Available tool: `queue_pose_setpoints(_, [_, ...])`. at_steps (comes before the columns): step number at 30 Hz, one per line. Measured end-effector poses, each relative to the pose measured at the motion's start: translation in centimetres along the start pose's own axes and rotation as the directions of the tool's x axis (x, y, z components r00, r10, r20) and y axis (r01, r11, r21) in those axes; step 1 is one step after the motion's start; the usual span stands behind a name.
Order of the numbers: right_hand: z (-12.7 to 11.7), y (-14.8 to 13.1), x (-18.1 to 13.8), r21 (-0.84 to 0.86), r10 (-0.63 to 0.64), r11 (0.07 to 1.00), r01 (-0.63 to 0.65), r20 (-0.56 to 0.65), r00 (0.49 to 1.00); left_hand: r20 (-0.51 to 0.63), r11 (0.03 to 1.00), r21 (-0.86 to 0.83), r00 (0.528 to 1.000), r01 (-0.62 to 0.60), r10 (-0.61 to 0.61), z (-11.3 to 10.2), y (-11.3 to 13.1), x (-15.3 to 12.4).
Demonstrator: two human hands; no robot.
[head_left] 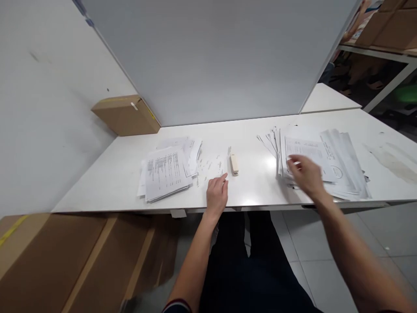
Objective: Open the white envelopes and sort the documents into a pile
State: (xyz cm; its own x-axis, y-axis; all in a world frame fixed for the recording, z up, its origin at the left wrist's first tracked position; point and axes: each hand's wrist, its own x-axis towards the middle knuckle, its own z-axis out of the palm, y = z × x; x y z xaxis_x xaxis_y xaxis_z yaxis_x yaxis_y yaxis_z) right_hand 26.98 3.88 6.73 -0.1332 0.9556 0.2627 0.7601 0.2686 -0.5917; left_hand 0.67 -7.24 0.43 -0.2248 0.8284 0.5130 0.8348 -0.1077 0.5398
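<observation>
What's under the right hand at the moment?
The right hand lies on a fanned stack of printed papers on the white table. The sheets beneath it are covered.

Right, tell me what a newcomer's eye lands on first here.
The fanned stack of printed papers at the table's right, with the right hand over it. Then the smaller paper pile at left, and a small stapler mid-table, just beyond the left hand.

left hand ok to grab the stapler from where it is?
Probably yes. The left hand rests just left of the stapler, with only small paper scraps on the table between them.
</observation>
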Motion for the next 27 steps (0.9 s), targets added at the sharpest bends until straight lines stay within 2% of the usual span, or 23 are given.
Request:
queue_pose_setpoints(2, [2.7,-2.6,-2.8,0.208,-0.127,0.974,0.086,0.191,0.973,-0.098,0.997,0.064,0.995,0.032,-0.025,-1.8,-1.2,-0.8])
queue_pose_setpoints(4, [5.2,-4.5,-5.0,0.324,-0.223,0.937,0.131,0.267,0.937,-0.214,0.979,0.16,0.972,0.129,-0.093,-4.1,-3.1,-1.2])
queue_pose_setpoints(7, [7.8,-6.1,-6.9,0.425,-0.296,0.893,0.145,0.313,0.902,-0.348,0.89,0.303,0.909,0.342,-0.231,-7.3,-5.9,-0.9])
queue_pose_setpoints(10, [9.0,-6.4,-7.3,0.461,-0.326,0.872,0.162,0.303,0.895,-0.31,0.775,0.424,0.879,0.47,-0.363,-8.6,-7.2,0.0])
queue_pose_setpoints(14, [9.2,-6.0,-7.1,0.458,-0.319,0.874,0.159,0.297,0.9,-0.267,0.689,0.509,0.855,0.516,-0.444,-7.9,-7.0,0.7])
queue_pose_setpoints(18, [8.9,-5.9,-7.1,0.454,-0.322,0.876,0.161,0.304,0.897,-0.24,0.697,0.502,0.856,0.512,-0.457,-7.8,-6.9,0.8])
queue_pose_setpoints(23, [8.9,-6.0,-7.3,0.441,-0.326,0.882,0.169,0.311,0.893,-0.148,0.772,0.438,0.884,0.461,-0.444,-9.8,-7.5,0.9])
queue_pose_setpoints(27, [8.9,-6.0,-7.3,0.437,-0.329,0.883,0.17,0.318,0.889,-0.139,0.772,0.482,0.907,0.413,-0.398,-11.1,-7.5,1.3])
